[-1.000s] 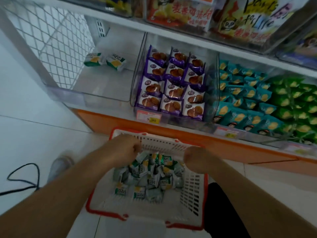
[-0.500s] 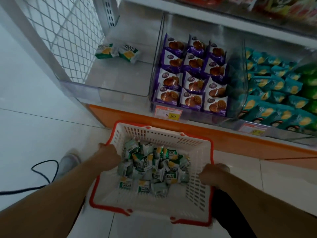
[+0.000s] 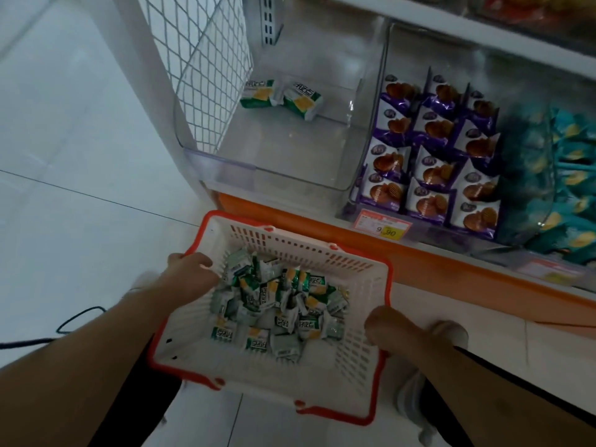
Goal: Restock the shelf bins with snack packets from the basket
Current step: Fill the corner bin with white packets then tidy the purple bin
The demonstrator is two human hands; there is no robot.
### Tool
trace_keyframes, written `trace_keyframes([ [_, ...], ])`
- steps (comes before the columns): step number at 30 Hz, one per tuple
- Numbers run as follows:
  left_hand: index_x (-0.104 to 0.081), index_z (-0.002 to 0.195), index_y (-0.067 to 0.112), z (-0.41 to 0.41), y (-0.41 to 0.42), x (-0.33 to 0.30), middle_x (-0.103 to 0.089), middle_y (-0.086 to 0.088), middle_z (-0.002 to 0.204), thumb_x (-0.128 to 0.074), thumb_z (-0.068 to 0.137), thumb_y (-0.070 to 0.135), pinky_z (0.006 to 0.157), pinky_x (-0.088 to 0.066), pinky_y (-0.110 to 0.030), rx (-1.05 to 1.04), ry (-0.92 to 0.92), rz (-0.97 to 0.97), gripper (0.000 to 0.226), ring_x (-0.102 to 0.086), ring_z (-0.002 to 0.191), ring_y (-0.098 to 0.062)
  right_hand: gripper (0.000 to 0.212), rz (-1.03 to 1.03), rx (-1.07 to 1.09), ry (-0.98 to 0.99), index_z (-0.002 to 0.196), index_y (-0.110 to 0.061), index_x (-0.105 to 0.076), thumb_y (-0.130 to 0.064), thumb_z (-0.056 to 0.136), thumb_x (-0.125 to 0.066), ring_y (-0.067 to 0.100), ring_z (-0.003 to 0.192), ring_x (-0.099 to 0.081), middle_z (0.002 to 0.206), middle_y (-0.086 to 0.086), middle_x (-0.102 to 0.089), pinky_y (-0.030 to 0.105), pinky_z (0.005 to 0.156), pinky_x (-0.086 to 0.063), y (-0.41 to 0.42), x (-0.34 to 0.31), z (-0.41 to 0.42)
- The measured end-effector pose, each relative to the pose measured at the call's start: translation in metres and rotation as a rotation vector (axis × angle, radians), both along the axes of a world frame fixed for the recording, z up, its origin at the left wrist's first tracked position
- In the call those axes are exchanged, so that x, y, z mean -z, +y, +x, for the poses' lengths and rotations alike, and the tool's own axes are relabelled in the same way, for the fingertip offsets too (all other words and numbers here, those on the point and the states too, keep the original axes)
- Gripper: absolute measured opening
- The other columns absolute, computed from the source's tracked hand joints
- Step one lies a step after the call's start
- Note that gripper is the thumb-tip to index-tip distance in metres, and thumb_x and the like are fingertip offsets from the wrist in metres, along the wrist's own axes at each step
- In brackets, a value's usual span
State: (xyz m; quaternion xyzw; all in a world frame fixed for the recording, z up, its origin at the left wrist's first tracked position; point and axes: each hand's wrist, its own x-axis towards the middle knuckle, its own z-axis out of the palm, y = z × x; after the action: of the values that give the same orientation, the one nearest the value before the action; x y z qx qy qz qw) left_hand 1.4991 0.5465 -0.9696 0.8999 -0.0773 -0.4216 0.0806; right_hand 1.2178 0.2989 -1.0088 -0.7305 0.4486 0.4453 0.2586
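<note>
A white basket (image 3: 322, 379) with a red rim sits low in front of the shelf, and several green-and-white snack packets (image 3: 280, 304) are piled inside it. My left hand (image 3: 190, 269) grips the basket's left rim. My right hand (image 3: 387, 327) holds the right rim. On the shelf's left side stands a clear bin (image 3: 225, 166) that holds only two of the same green packets (image 3: 283, 98) near its back.
A bin of purple cookie packets (image 3: 432, 156) sits right of the clear bin, then teal packets (image 3: 567, 188). An orange shelf base (image 3: 419, 256) runs behind the basket. A white wire mesh panel (image 3: 206, 59) closes the shelf's left end. A black cable (image 3: 74, 321) lies on the tiled floor.
Both hands moved from among the packets out to the basket's rims. The basket and my view shifted left, toward the nearly bare clear bin.
</note>
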Motion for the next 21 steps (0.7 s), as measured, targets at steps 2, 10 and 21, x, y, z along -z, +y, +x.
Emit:
trace_keyframes([
  [2, -0.047, 0.149, 0.028, -0.003, -0.004, -0.007, -0.010, -0.014, 0.166, -0.069, 0.086, 0.033, 0.122, -0.030, -0.049, 0.158, -0.092, 0.044, 0.067, -0.029, 0.148, -0.039, 0.026, -0.002, -0.005, 0.045, 0.072, -0.025, -0.046, -0.017, 0.095, -0.054, 0.019, 0.078, -0.054, 0.081, -0.001, -0.052, 0.030, 0.079, -0.048, -0.002, -0.003, 0.004],
  [10, -0.059, 0.133, 0.031, -0.048, -0.030, -0.077, -0.034, 0.014, 0.152, -0.061, 0.088, 0.000, 0.103, -0.037, -0.016, 0.430, 0.015, -0.432, 0.054, -0.034, 0.136, -0.006, 0.026, -0.120, -0.169, -0.036, 0.118, -0.016, -0.057, -0.029, 0.095, -0.059, 0.026, 0.101, -0.060, 0.118, 0.009, -0.062, 0.031, 0.079, -0.046, 0.002, -0.064, 0.020],
  [21, -0.062, 0.132, 0.030, -0.082, 0.003, -0.055, -0.050, 0.005, 0.147, -0.062, 0.093, 0.010, 0.083, -0.048, -0.016, 0.422, 0.000, -0.420, 0.044, -0.053, 0.122, -0.012, 0.054, -0.006, 0.021, -0.342, 0.143, -0.011, -0.041, -0.010, 0.093, -0.061, 0.012, 0.088, -0.055, 0.101, -0.002, -0.049, 0.028, 0.065, -0.054, 0.061, -0.058, 0.037],
])
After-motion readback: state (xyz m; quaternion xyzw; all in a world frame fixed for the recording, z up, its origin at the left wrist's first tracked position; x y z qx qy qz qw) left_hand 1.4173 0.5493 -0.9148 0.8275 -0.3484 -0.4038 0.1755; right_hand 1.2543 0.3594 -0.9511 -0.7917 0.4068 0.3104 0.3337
